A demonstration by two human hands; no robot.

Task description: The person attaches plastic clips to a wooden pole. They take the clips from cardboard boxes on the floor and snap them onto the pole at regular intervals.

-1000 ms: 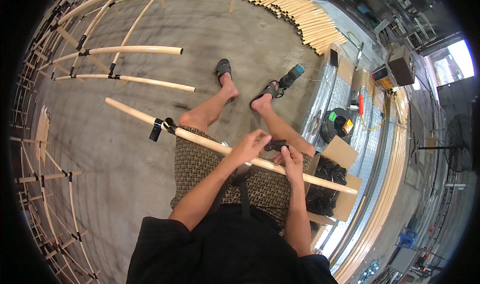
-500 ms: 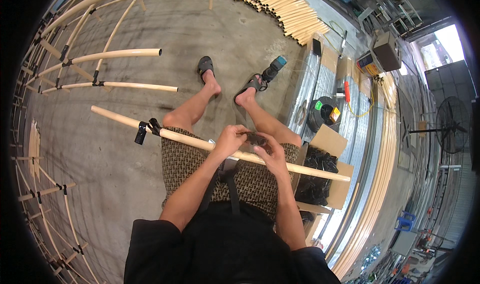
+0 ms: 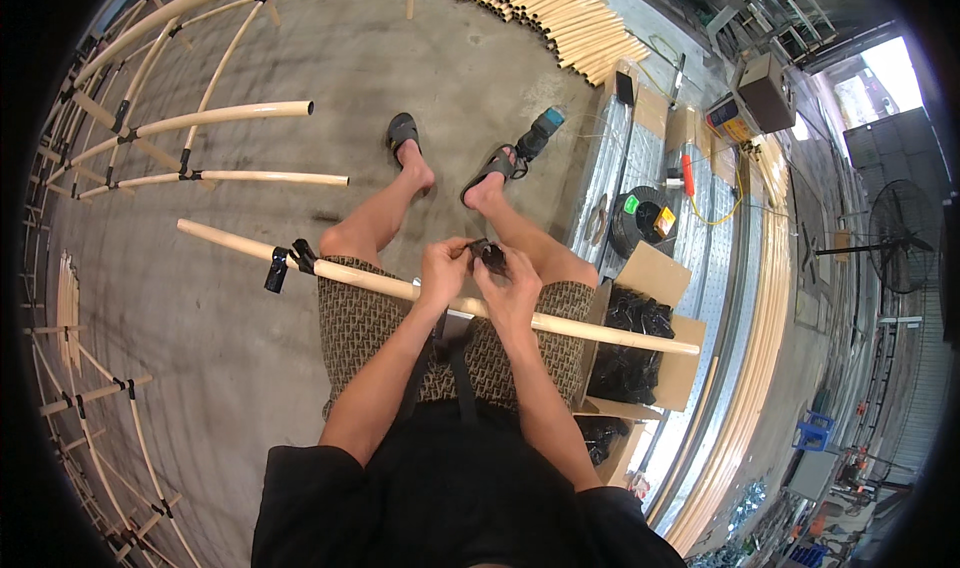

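Observation:
A small black pipe-joint piece [image 3: 488, 256] sits between my two hands, above my lap. My left hand [image 3: 443, 273] pinches its left side, and the fingers of my right hand [image 3: 511, 290] close around its right side. Below them, a long cream pipe [image 3: 600, 336] rests across my thighs. Near the left part of that pipe sits a black joint [image 3: 302, 256], with another black joint piece [image 3: 276, 270] hanging beside it. Fingers partly cover the held piece, so its exact shape is hidden.
Right of my legs, an open cardboard box [image 3: 678, 366] holds black joint pieces [image 3: 632, 343]. Beyond it lie a black coil [image 3: 630, 230] and a red-handled tool [image 3: 688, 174]. A cordless power tool [image 3: 541, 134] stands by my foot. Cream pipe frames [image 3: 225, 113] fill the left; stacked pipes [image 3: 560, 18] lie ahead.
My right hand has moved left, closer to my left hand, and the black joint piece has shifted left and slightly up with it. The pipe still lies across my lap.

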